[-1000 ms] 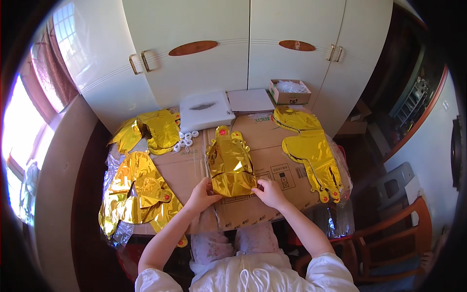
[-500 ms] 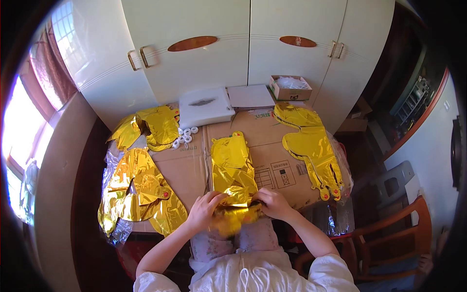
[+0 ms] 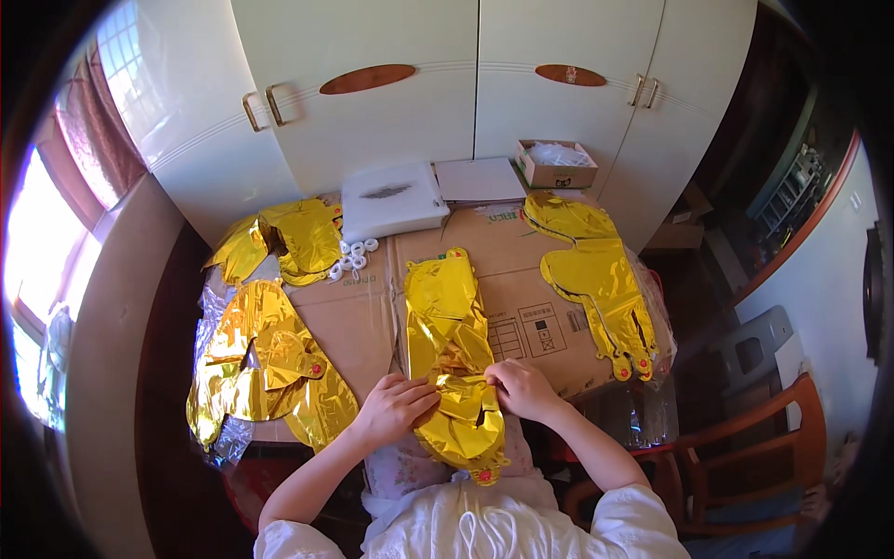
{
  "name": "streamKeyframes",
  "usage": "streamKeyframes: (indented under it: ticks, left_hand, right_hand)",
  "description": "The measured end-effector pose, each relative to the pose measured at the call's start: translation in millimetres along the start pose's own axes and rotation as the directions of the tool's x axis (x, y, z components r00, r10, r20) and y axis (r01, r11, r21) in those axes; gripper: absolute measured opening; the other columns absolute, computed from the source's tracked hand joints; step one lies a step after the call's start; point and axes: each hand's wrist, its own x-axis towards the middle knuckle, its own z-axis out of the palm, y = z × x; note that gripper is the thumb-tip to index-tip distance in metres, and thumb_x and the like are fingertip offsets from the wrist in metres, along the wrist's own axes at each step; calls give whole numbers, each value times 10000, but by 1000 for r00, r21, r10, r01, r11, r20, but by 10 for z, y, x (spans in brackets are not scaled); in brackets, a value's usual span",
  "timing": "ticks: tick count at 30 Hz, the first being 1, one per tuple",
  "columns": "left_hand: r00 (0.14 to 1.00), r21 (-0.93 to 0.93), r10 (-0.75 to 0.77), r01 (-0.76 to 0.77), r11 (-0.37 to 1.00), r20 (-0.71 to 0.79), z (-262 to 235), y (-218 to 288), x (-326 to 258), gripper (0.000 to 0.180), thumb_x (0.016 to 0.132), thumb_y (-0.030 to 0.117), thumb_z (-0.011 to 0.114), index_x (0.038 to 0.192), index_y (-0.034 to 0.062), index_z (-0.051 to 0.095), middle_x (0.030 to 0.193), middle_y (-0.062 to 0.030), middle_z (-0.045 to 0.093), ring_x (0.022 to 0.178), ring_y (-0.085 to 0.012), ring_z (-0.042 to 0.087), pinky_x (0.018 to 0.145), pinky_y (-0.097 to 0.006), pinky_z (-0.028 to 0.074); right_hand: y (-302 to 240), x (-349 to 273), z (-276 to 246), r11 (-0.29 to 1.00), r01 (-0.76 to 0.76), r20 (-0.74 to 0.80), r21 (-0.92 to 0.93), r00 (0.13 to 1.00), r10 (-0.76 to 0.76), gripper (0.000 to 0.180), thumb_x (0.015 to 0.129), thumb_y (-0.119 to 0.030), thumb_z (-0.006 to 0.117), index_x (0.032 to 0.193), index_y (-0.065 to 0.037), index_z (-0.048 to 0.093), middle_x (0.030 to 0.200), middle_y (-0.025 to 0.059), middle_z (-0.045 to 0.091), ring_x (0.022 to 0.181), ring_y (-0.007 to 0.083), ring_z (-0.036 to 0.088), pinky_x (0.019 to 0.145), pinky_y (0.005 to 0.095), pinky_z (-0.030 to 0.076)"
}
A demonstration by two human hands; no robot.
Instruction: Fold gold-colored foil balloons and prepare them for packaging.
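Note:
A gold foil balloon, flat and uninflated, lies lengthwise in front of me. Its near end hangs over the table's front edge toward my lap, with a red spot at the tip. My left hand is closed on the balloon's left edge. On the opposite edge, my right hand pinches the foil between thumb and fingers. The foil between both hands is creased and folded. To the left lies a pile of gold foil balloons, and to the right a flat stack of them.
Flattened cardboard covers the table. Toward the back are more gold balloons, several small white rings, a white plastic-wrapped package, a flat pale stack and an open box. A wooden chair stands at right.
The balloon's near end, blurred and bunched between my hands before, now hangs unfolded toward my lap. Both hands have stayed at about the same place along its edges.

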Motion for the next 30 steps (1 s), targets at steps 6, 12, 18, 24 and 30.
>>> streamKeyframes:
  ticks: [6,12,18,24,30]
  left_hand:
    - [999,-71,-26,28,997,29,-25,-26,5,268,811,175,705,1072,116,691,1088,-38,703,1071,-186,649,931,-385,438]
    - [945,-206,-318,327,923,73,-20,-46,15,279,754,132,681,1031,111,695,976,-88,696,984,-243,652,890,-405,458]
    - [745,-347,-651,655,671,147,91,-122,221,264,828,234,659,953,2,630,738,-203,645,720,-411,629,651,-490,495]
    - [672,-267,-735,727,632,91,150,-14,334,424,849,220,649,1163,-19,493,741,-189,658,749,-395,645,690,-491,491]
    - [757,-67,-643,640,766,-117,326,30,245,423,836,158,605,1214,6,491,805,-132,669,846,-327,622,768,-462,446]
  right_hand:
    - [-86,52,-105,977,173,92,-128,982,-162,355,724,-26,693,1064,-124,667,847,21,610,840,225,603,755,347,501]
    - [39,63,-67,987,158,73,5,985,-158,299,713,-18,663,1002,-94,657,863,60,607,855,284,582,768,388,487]
    - [-23,126,82,968,-253,-19,12,967,253,379,777,-92,659,1139,-31,565,855,135,626,809,353,589,718,428,481]
    - [-85,152,196,966,-240,-185,-97,958,220,525,832,-172,712,1267,-12,466,676,81,587,627,279,593,584,395,471]
    - [-45,132,255,972,-169,-200,-163,970,135,500,833,-132,695,1263,-10,471,688,69,565,655,268,580,624,397,459]
